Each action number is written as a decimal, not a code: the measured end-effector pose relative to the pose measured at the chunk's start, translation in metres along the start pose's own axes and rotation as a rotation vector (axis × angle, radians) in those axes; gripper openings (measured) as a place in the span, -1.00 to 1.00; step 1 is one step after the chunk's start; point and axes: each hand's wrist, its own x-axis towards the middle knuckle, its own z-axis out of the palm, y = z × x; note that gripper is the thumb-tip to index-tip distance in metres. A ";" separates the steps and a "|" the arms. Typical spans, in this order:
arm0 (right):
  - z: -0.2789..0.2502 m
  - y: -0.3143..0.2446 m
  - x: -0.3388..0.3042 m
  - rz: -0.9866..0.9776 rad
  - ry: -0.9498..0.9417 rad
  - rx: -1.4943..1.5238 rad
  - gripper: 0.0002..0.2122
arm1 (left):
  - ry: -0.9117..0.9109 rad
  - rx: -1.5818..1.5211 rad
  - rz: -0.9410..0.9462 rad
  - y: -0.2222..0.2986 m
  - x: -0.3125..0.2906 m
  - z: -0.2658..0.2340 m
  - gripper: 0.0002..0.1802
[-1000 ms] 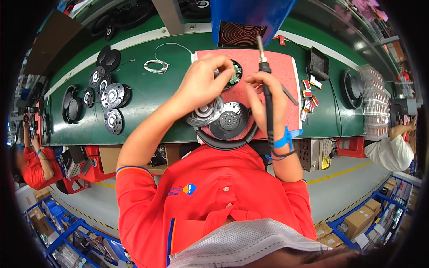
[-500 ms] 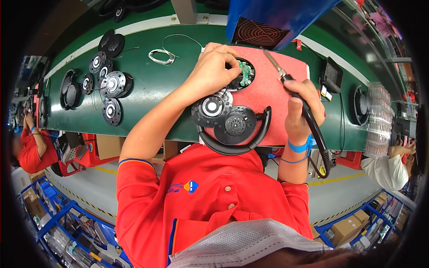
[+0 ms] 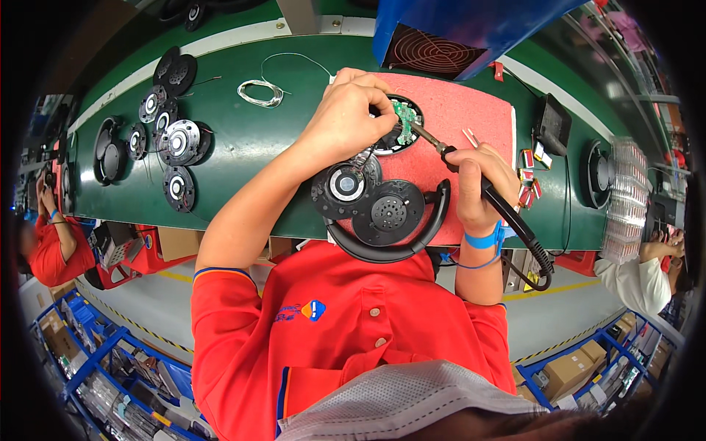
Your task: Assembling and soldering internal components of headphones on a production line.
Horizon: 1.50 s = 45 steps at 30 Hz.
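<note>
My left hand [image 3: 353, 114] is closed in a pinch over the green circuit board [image 3: 407, 121], which sits in a round black ear cup. What its fingertips hold is hidden. My right hand [image 3: 482, 180] grips a soldering iron [image 3: 511, 213], whose metal tip reaches the board's right edge. Nearer to me lie a speaker driver [image 3: 347, 183] with thin leads, a black perforated ear cup [image 3: 390, 213] and a curved black headband [image 3: 386, 253]. Two thin pale prongs [image 3: 471, 137] show just beyond my right hand.
A pink mat [image 3: 456, 110] lies under the work. Left are a wire coil [image 3: 260, 93] and several speaker drivers [image 3: 184, 142]. Right are small red-and-silver pieces [image 3: 526, 176], a black holder [image 3: 553, 125] and clear stacked trays [image 3: 625, 198]. A blue fan unit [image 3: 441, 44] stands behind.
My right hand has brought the soldering iron left and toward me, from above the mat onto the board. My left hand has stayed almost still. The red-and-silver pieces now show.
</note>
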 end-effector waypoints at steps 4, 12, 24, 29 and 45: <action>0.001 0.000 0.001 0.014 -0.010 -0.014 -0.86 | 0.001 -0.001 -0.007 0.000 0.000 0.001 -0.88; 0.004 0.000 0.004 0.019 -0.036 -0.008 -0.91 | 0.050 0.001 0.015 -0.001 0.000 0.005 -0.92; 0.003 -0.001 0.003 0.022 -0.041 -0.012 -0.90 | 0.105 -0.001 0.051 -0.002 -0.001 0.007 -0.93; 0.002 0.000 0.001 0.015 -0.025 -0.011 -0.87 | 0.109 0.004 0.053 -0.002 -0.001 0.007 -0.93; 0.003 -0.001 0.003 0.011 -0.017 0.000 -0.88 | 0.113 -0.029 0.045 -0.002 -0.001 0.008 -0.93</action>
